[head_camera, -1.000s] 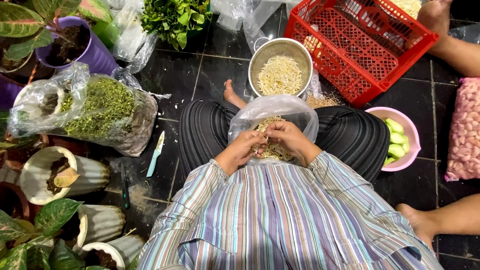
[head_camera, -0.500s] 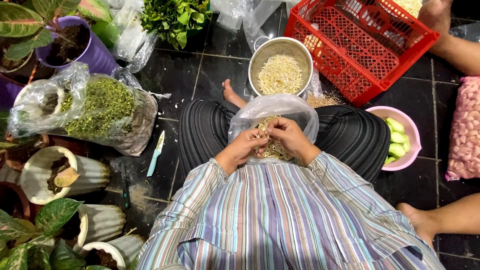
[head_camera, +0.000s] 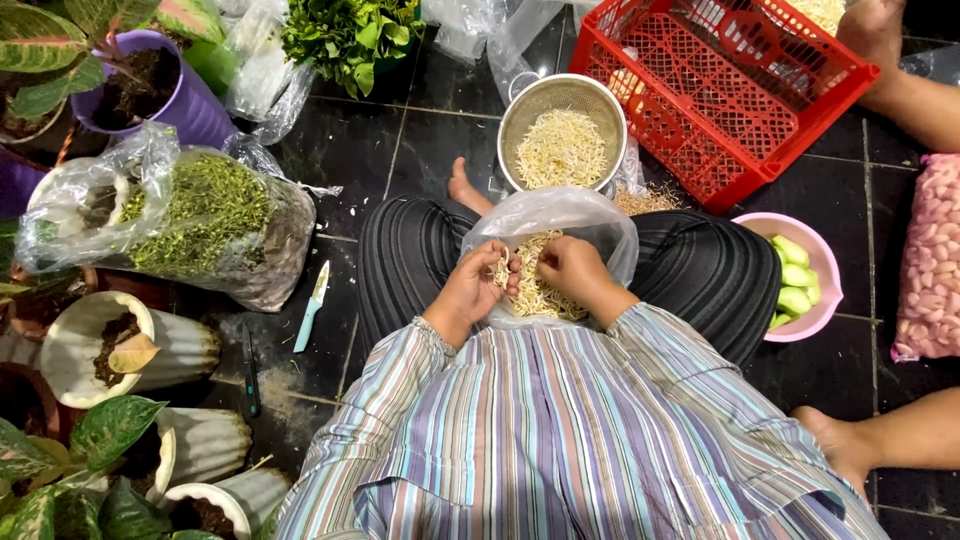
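Sitting cross-legged on dark floor tiles (head_camera: 420, 150), the person has a red crate (head_camera: 720, 90) ahead, then a metal colander (head_camera: 520, 120) of bean sprouts. A clear plastic bag (head_camera: 590, 215) lies in the lap, holding more sprouts (head_camera: 535, 290). Both hands work inside it: the left hand (head_camera: 475, 285) pinches a few strands, the right hand (head_camera: 565, 268) curls closed over others.

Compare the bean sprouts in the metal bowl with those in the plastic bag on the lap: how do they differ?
The metal bowl stands on the dark tiled floor past the knees; the plastic bag lies on the lap. The bowl's bean sprouts sit untouched; the bag's sprouts are worked by the left hand and right hand. The bowl is rigid and opaque, the bag limp and clear. Both hold pale, thin sprouts.
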